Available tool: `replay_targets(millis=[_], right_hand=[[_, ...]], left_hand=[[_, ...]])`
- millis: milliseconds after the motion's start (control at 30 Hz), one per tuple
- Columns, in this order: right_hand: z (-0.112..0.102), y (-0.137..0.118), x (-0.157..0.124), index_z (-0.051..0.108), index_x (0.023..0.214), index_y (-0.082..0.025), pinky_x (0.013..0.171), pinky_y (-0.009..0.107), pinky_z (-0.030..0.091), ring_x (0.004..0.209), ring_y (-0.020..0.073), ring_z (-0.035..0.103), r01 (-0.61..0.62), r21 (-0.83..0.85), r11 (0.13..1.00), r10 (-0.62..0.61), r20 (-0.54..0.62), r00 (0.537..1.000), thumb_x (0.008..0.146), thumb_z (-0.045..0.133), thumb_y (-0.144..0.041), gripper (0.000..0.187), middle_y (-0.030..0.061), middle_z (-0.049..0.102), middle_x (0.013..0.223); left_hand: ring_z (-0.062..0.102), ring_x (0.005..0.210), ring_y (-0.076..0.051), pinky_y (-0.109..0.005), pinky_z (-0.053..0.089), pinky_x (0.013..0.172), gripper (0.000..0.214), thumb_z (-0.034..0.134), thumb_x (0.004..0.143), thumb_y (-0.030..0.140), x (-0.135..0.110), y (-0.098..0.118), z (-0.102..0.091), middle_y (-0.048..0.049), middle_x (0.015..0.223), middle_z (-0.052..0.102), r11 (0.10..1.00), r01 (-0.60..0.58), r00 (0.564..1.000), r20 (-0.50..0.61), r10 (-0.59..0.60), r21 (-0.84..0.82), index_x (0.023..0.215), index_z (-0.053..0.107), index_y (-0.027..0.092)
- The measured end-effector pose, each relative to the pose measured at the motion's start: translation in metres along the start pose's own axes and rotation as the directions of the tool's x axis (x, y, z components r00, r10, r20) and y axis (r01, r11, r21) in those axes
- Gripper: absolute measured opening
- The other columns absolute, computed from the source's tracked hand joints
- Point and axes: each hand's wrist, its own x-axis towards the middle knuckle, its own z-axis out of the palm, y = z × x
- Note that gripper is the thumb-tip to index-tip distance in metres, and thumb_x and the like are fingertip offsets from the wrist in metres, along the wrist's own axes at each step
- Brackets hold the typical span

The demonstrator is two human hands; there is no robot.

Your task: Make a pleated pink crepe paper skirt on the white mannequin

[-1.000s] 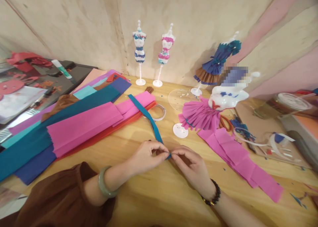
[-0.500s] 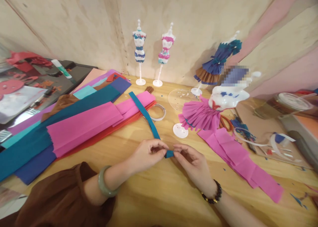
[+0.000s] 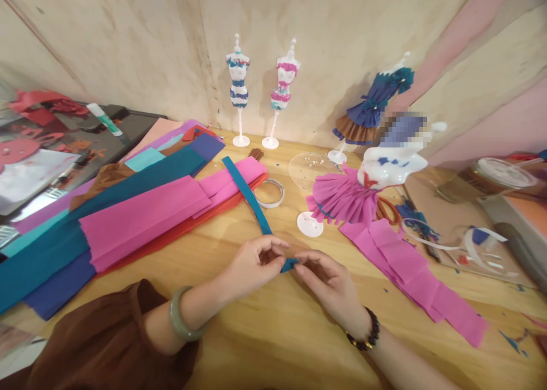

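A narrow teal paper strip [image 3: 250,198] runs from the pink paper down to my fingers. My left hand [image 3: 258,265] is closed in a pinch on the strip near its lower end. Facing it, my right hand [image 3: 327,279] pinches the very tip between thumb and fingers, and a short folded bit shows between the two hands. Behind my right hand is a small white dress form [image 3: 391,168] wearing a pleated pink paper skirt [image 3: 344,196]; it leans over a round white base [image 3: 310,224].
Stacked paper in pink [image 3: 145,222], teal and blue lies left. A tape roll [image 3: 270,193] sits mid-table. Two painted dress forms [image 3: 238,85] and one in a blue-brown dress [image 3: 363,114] stand by the wall. Pink crepe paper [image 3: 414,276] and a lidded cup [image 3: 487,179] are right.
The strip's end between my fingertips is now more folded, and less of it shows. My right fingertips have come slightly left, closer to my left hand.
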Motion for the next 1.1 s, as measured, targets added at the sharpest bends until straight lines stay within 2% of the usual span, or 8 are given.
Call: replay_targets(millis=[133, 367, 533, 667, 867, 1100], right_hand=[[0.0007, -0.0024, 0.0014, 0.075, 0.089, -0.024, 0.075, 0.026, 0.058, 0.081, 0.0163, 0.071, 0.077, -0.106, 0.991, -0.075, 0.018, 0.997, 0.085, 0.066, -0.017, 0.013, 0.0036, 0.076, 0.087], [0.0003, 0.0003, 0.0034, 0.075, 0.089, -0.024, 0.072, 0.024, 0.058, 0.078, 0.0154, 0.071, 0.062, -0.104, 0.993, -0.065, -0.028, 0.997, 0.084, 0.066, -0.017, 0.012, 0.0027, 0.076, 0.086], [-0.0005, -0.0011, 0.0031, 0.075, 0.089, -0.024, 0.072, 0.023, 0.057, 0.078, 0.0146, 0.071, 0.068, -0.106, 0.992, -0.070, -0.022, 0.997, 0.084, 0.066, -0.016, 0.013, 0.0026, 0.076, 0.085], [-0.0010, -0.0040, 0.0023, 0.075, 0.088, -0.025, 0.072, 0.023, 0.057, 0.077, 0.0142, 0.071, 0.100, -0.103, 0.990, -0.101, -0.005, 0.995, 0.084, 0.065, -0.014, 0.015, 0.0018, 0.076, 0.084], [-0.0004, -0.0043, 0.0024, 0.075, 0.088, -0.025, 0.074, 0.025, 0.058, 0.079, 0.0155, 0.071, 0.124, -0.108, 0.986, -0.122, 0.025, 0.992, 0.085, 0.065, -0.013, 0.015, 0.0030, 0.076, 0.086], [-0.0011, -0.0034, 0.0025, 0.075, 0.088, -0.023, 0.072, 0.029, 0.059, 0.077, 0.0179, 0.072, 0.067, -0.131, 0.989, -0.066, 0.010, 0.998, 0.085, 0.065, -0.019, 0.011, 0.0048, 0.077, 0.085]], left_hand=[[0.057, 0.068, -0.012, -0.024, 0.044, 0.065, 0.027, 0.060, 0.076, 0.018, -0.0016, -0.0018, -0.0008, -0.0022, 0.080, 0.069, 1.000, 0.005, 1.000, 0.011, -0.005, 0.011, 0.102, 0.066, 0.015], [0.058, 0.074, -0.014, -0.027, 0.043, 0.070, 0.030, 0.060, 0.078, 0.024, -0.0045, -0.0025, -0.0020, -0.0054, 0.089, 0.069, 1.000, 0.019, 0.998, 0.055, -0.019, -0.003, 0.107, 0.062, 0.015], [0.055, 0.071, -0.013, -0.026, 0.042, 0.068, 0.032, 0.062, 0.079, 0.031, -0.0033, -0.0011, -0.0021, -0.0021, 0.082, 0.062, 0.997, 0.026, 0.998, 0.054, -0.022, -0.074, 0.107, 0.060, 0.015], [0.049, 0.064, -0.011, -0.024, 0.039, 0.062, 0.032, 0.059, 0.083, 0.038, -0.0028, -0.0013, -0.0027, 0.0017, 0.074, 0.054, 0.998, 0.016, 0.999, 0.033, -0.014, -0.059, 0.105, 0.061, 0.015], [0.050, 0.062, -0.011, -0.024, 0.038, 0.062, 0.031, 0.061, 0.080, 0.028, -0.0025, -0.0045, -0.0023, 0.0025, 0.070, 0.058, 0.999, -0.005, 0.997, 0.073, 0.009, -0.047, 0.108, 0.060, 0.016], [0.052, 0.063, -0.011, -0.024, 0.041, 0.062, 0.032, 0.058, 0.078, 0.024, -0.0043, 0.0006, -0.0015, 0.0012, 0.072, 0.061, 1.000, -0.028, 0.998, 0.055, 0.028, 0.009, 0.108, 0.061, 0.016]])
